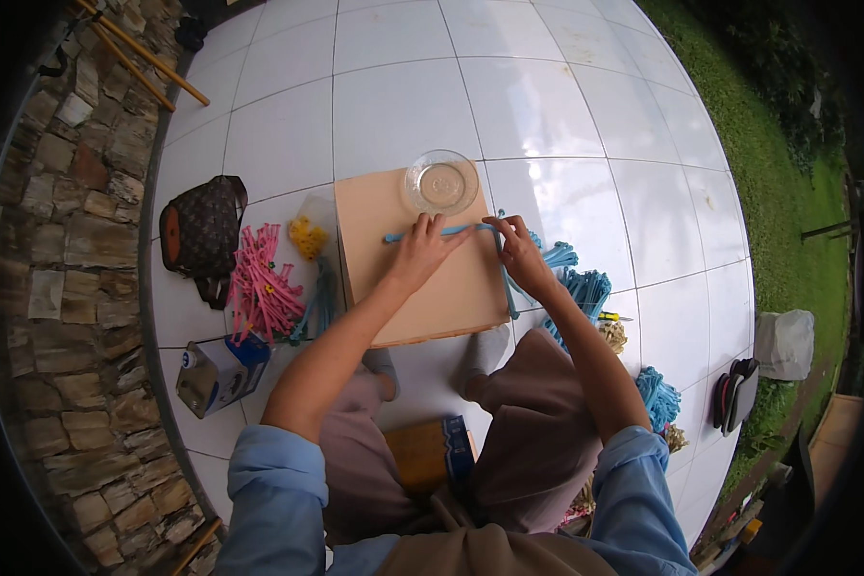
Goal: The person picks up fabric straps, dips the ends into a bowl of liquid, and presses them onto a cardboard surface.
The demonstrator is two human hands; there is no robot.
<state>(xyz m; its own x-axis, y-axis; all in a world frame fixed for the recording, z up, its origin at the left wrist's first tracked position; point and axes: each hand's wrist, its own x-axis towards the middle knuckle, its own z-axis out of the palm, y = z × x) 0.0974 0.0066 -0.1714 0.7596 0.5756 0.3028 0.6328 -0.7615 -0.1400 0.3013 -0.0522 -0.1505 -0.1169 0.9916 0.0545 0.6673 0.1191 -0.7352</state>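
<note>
A thin blue strip (pixel 394 237) lies crosswise near the far part of a tan board (pixel 393 307). My left hand (pixel 422 255) rests over its middle, with the fingers pressed down on it. At the strip's right end, my right hand (pixel 522 257) pinches the blue material near the board's right edge. From there a blue length (pixel 510 300) hangs along that edge towards me; whether it is the same strip, I cannot tell. Beyond my left hand, a round clear glass dish (pixel 441 182) sits on the board's far edge.
Bundles of blue strips (pixel 584 290) lie on the right, near a yellow-handled tool (pixel 614 316). On the left are pink strips (pixel 262 288), a bag of yellow pieces (pixel 307 237), a dark patterned bag (pixel 201 230) and a metal can (pixel 222 372). White tiles (pixel 393 106) cover the floor.
</note>
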